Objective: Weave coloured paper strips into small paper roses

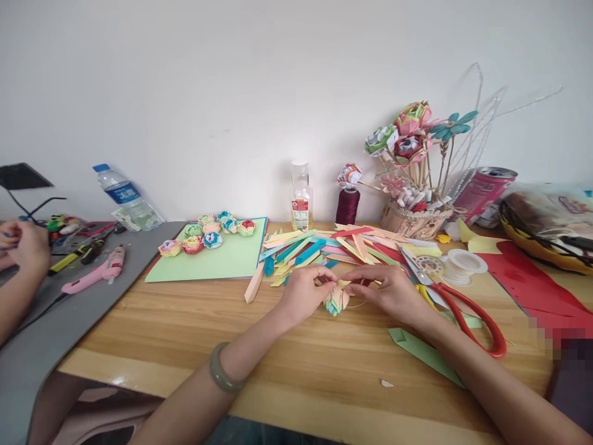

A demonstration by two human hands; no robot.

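Observation:
My left hand [306,293] and my right hand [386,290] meet over the table, both with fingers pinched at the top of a small folded paper flower [336,301]. The flower is peach above and green and blue below. A thin pale thread [357,304] curves out beside it, under my right fingers. Just behind my hands lies a heap of folded paper strips [315,247] in many colours. Red-handled scissors [482,327] rest by my right forearm, near a green paper strip [424,355].
Finished paper flowers [212,240] sit on green paper sheets [204,267] at the left. Behind stand a glue bottle [301,207], a purple thread spool [348,207] and a flower basket [414,216]. A white spool [463,266] lies right. Another person's hand [30,247] and a pink glue gun [97,272] are far left.

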